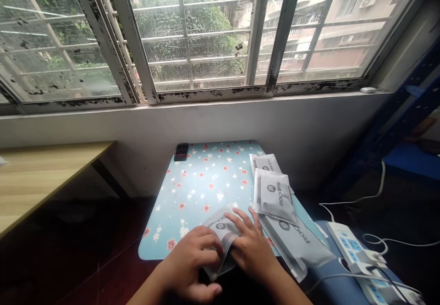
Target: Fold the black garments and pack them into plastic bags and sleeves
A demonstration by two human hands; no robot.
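Observation:
A frosted plastic bag [220, 222] with dark printed lettering lies at the front edge of the blue flowered table [195, 195]. My left hand [195, 261] is on the bag's left side, fingers curled over it and the thumb apart below. On the bag's right side rests my right hand [252, 245], its upper fingers spread over the surface; the thumb side is partly hidden behind the bag's fold. Several similar printed bags lie along the table's right side, with a small bag [275, 195] on top and a larger bag [295, 241] beneath, overhanging the edge.
A small black object [181, 152] sits at the table's back left corner. White power strips [354, 245] with cables lie on a blue surface at the right. A wooden desk [41, 172] stands at the left. Behind the table are a wall and barred windows.

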